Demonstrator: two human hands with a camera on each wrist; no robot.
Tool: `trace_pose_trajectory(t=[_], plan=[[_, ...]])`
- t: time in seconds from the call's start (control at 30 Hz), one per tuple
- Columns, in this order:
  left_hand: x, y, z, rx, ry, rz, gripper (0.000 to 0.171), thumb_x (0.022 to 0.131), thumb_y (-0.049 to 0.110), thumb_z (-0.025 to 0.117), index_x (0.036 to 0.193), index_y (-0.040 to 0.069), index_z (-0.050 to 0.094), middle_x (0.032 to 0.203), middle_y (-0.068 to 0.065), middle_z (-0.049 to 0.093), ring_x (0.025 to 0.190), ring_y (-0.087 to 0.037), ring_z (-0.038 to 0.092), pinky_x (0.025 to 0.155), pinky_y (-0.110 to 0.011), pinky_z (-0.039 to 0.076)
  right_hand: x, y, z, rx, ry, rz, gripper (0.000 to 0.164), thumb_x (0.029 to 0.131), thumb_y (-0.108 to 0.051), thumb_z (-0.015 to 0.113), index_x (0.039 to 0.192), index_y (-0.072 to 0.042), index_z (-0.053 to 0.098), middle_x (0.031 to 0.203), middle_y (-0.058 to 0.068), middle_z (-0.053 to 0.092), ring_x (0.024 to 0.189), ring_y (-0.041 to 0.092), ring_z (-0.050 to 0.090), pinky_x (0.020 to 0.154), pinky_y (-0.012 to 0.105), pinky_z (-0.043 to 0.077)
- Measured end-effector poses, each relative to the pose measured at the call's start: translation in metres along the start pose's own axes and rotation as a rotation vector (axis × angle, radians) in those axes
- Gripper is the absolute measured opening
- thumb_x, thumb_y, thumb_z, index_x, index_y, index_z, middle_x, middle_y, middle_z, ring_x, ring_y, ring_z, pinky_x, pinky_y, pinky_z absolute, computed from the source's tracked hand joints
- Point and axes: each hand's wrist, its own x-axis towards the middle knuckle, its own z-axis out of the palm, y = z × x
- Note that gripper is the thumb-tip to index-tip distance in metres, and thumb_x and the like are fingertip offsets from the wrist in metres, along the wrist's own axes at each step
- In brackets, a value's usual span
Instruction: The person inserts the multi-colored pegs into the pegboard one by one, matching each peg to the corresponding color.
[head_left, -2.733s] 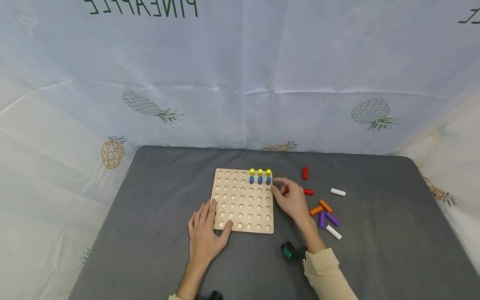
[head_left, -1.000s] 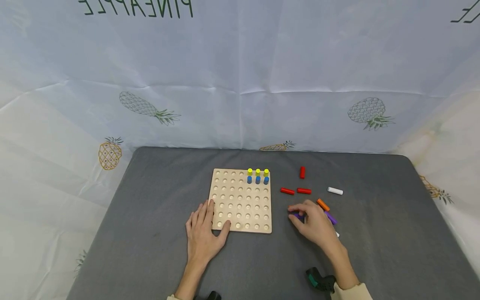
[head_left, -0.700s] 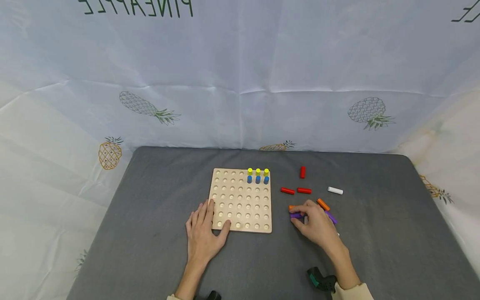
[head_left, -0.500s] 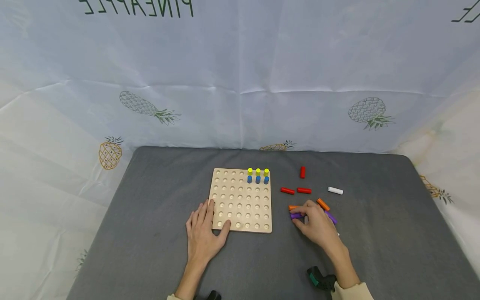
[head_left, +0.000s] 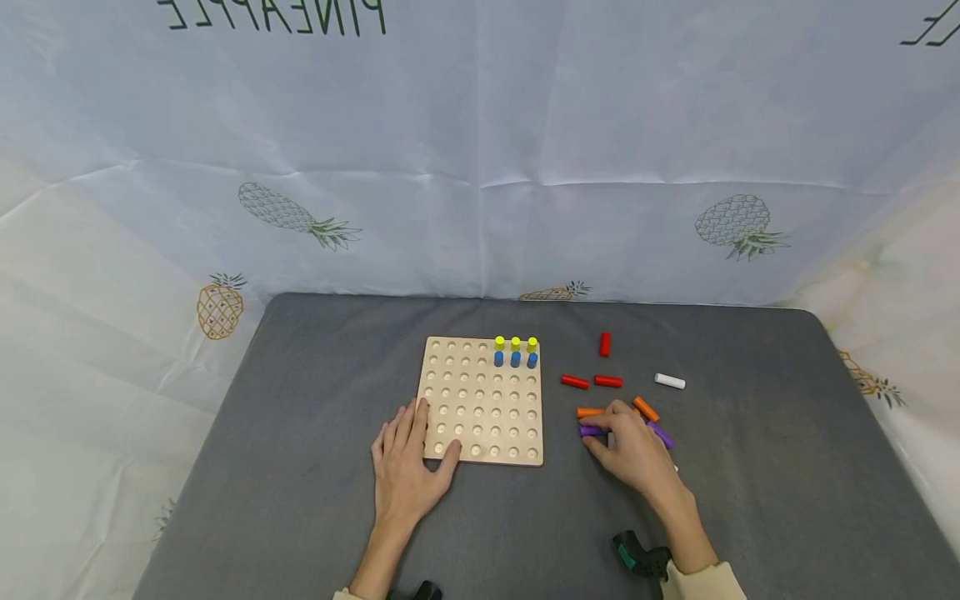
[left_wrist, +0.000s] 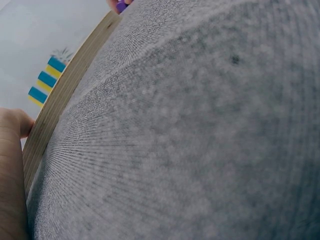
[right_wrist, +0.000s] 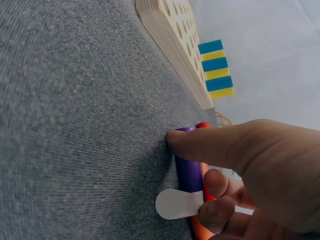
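Note:
My left hand (head_left: 411,479) rests at the near left corner of a wooden pegboard (head_left: 468,400), fingers stretched along its side and thumb at the front edge. Three yellow pegs (head_left: 515,343) and three blue pegs (head_left: 515,359) stand at its far right. Right of the board, my right hand (head_left: 633,446) pinches a purple peg (right_wrist: 189,172) lying on the cloth, with the thumb at one end. An orange peg (head_left: 589,412) lies just beyond it. Close under the curled fingers, a white peg (right_wrist: 172,204) shows its end in the right wrist view.
Three red pegs (head_left: 608,382) lie right of the board. Another white peg (head_left: 670,381), an orange peg (head_left: 646,408) and a second purple peg (head_left: 661,434) are scattered around the right hand. A white pineapple-print curtain (head_left: 480,233) hangs behind the grey table (head_left: 322,517).
My right hand has left a red peg beside the board and moved right and nearer. A purple peg and an orange peg now lie further left. The left hand has stayed put.

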Motion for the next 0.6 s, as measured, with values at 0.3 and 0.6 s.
trace_pose_trajectory(t=[0.3,0.6], plan=[[0.0005,0.0002,-0.0005,0.004,-0.01,-0.007,0.084,0.088,0.051,0.071,0.156,0.009,0.044,0.158,-0.016,0.048,0.147,-0.038,0.043,0.118,-0.06,0.026,-0.0014,-0.0004,-0.0007,0.0,0.041,-0.016,0.02,0.083,-0.012,0.083,0.102,-0.014,0.081,0.081,0.0,0.055,0.073,0.011,0.046,0.06,0.022,0.035],[0.0005,0.0002,-0.0001,-0.002,-0.009,-0.008,0.084,0.087,0.051,0.071,0.155,0.009,0.044,0.158,-0.016,0.048,0.147,-0.038,0.042,0.118,-0.061,0.025,-0.0006,-0.0023,-0.002,0.033,0.088,-0.025,0.021,0.084,-0.016,0.083,0.105,-0.012,0.079,0.084,0.001,0.058,0.078,0.013,0.052,0.063,0.023,0.04]])
